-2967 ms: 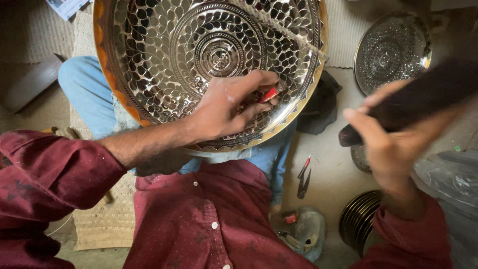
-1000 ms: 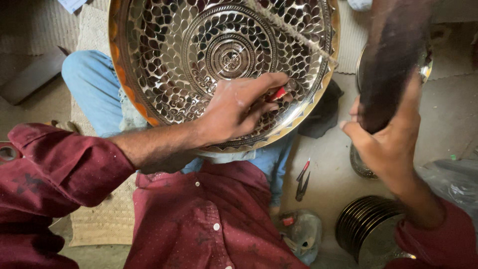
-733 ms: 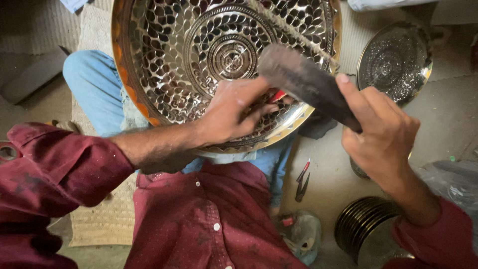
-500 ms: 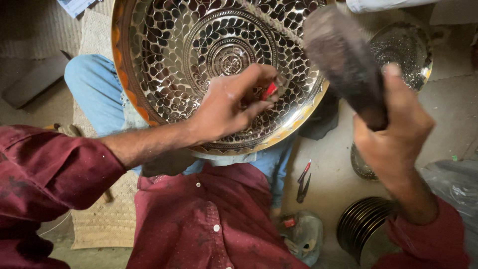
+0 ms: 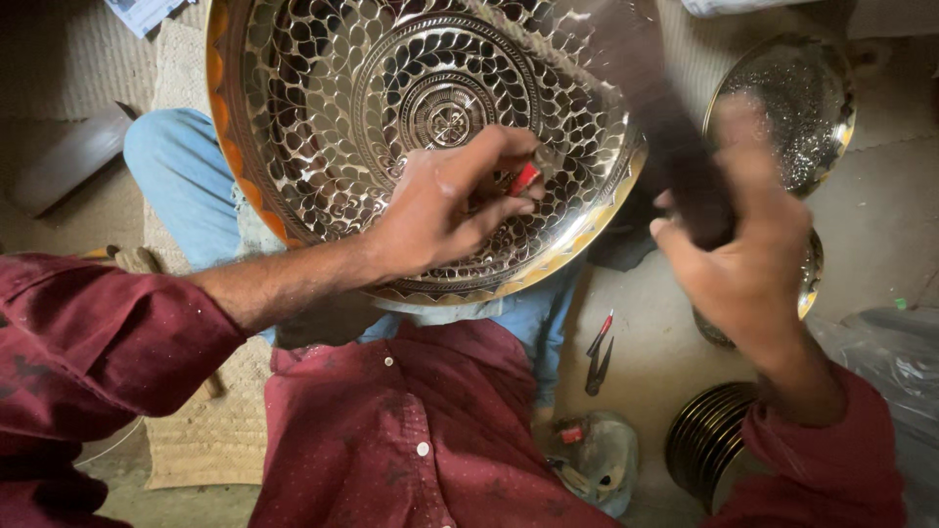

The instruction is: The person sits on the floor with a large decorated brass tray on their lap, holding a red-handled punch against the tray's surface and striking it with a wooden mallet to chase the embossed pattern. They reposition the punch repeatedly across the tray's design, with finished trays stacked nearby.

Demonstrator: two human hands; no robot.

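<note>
From the head camera, the large engraved brass bowl (image 5: 391, 127) rests tilted on the person's lap, its patterned inside facing up and its near rim over the blue trousers. The left hand (image 5: 445, 205) lies inside the bowl toward the near right part of the wall, fingers pressed together and pinching a small red-tipped punch (image 5: 525, 178) whose working end meets the metal. The right hand (image 5: 748, 259) is closed in a fist around the dark handle of a mallet (image 5: 650, 108), which is motion-blurred and raised above the bowl's right rim; its head shows only as a smear. On the floor to the right lie 1 smaller patterned dish (image 5: 787, 108), a stack of dark rings (image 5: 709, 440), a pair of small red-handled pliers (image 5: 599, 350) and a clear plastic bag (image 5: 597, 460) of oddments. A woven mat (image 5: 210, 440) lies under the left side. By my judgement the bowl is stiff sheet metal, fairly heavy and smooth, likely to slide or ring on the knees, so it is best steadied at the rim; the punch is small and slippery and needs a firm pinch low on its shaft.
</note>
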